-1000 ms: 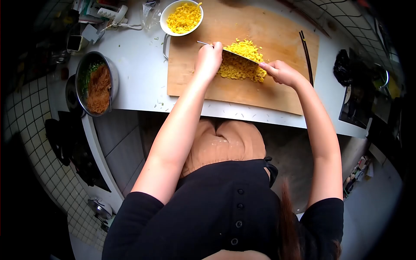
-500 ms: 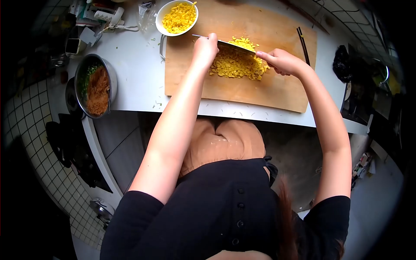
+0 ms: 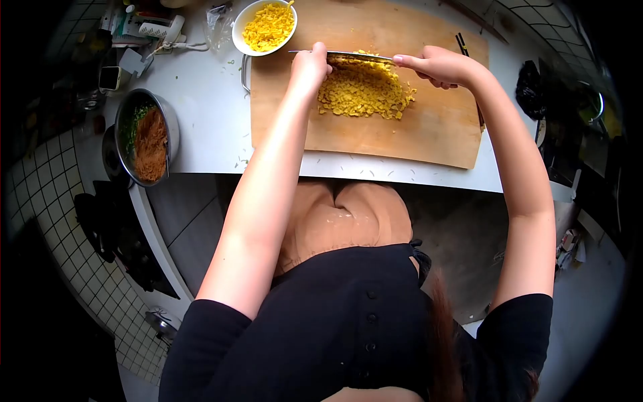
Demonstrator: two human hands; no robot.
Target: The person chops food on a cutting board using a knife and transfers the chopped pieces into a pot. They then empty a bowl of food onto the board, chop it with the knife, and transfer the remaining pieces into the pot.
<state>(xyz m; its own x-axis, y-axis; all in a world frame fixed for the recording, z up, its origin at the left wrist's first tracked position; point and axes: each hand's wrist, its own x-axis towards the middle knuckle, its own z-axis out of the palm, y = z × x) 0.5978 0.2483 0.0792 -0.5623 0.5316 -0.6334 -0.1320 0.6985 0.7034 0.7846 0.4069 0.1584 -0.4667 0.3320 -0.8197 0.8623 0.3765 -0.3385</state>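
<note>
On the wooden cutting board (image 3: 415, 144) lies a heap of finely chopped yellow food (image 3: 365, 97) that looks like cooked egg. A wide-bladed kitchen knife (image 3: 355, 55) stands across the far part of the heap. Its handle is mostly covered by my right hand (image 3: 435, 67), which is closed around it with the thumb along the top. My left hand (image 3: 310, 65) grips the blade's far left end, fingers closed, and the tip sticks out past them. Just beyond that hand, a white bowl (image 3: 240, 35) holds yellow shreds (image 3: 269, 27).
A metal pot (image 3: 174, 127) with chopped greens and a brown crumbly mass stands at the left on the white counter (image 3: 207, 120). Dark chopsticks (image 3: 462, 44) lie on the board's right side, partly behind my right arm. A black plastic bag (image 3: 530, 97) sits farther right.
Both hands have shifted slightly away from me, and the knife has turned to lie more level across the heap. My right hand has risen and now covers part of the chopsticks.
</note>
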